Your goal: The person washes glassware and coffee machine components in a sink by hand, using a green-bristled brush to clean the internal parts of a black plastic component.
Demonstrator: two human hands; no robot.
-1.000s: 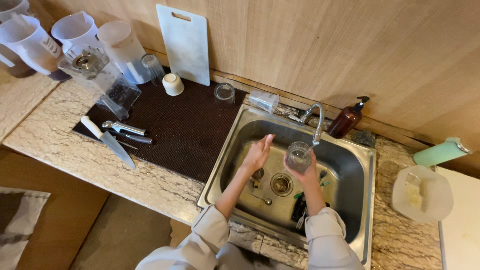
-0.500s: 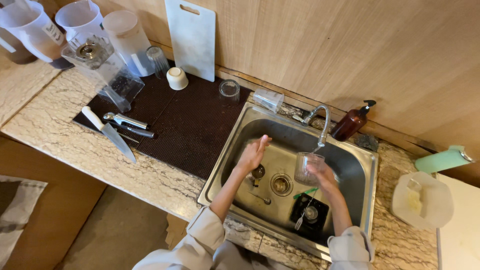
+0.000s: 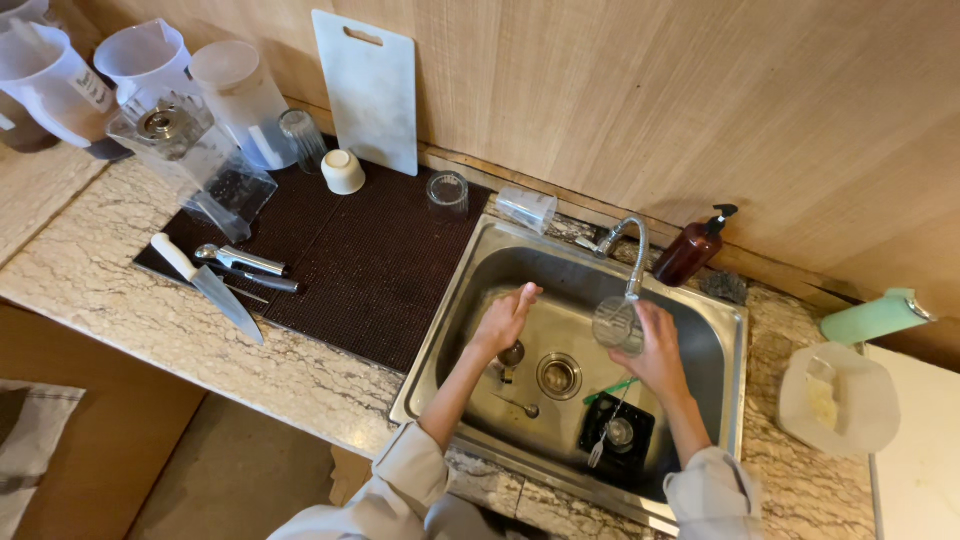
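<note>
Head view: our right hand (image 3: 660, 350) now grips the glass (image 3: 617, 322) right under the tap (image 3: 630, 245), nearer than before; our left hand (image 3: 505, 318) hovers spread and empty over the sink (image 3: 440, 330).

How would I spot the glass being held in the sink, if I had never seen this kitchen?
Find the steel sink set into the marble counter. Under its curved tap, the right hand holds a clear drinking glass. It is the only glass inside the basin; the other glasses sit outside it, on or near the dark mat.

Single head-worn view, steeply down from above onto sink (image 3: 455, 330) and counter (image 3: 120, 290), moderately near.
</note>
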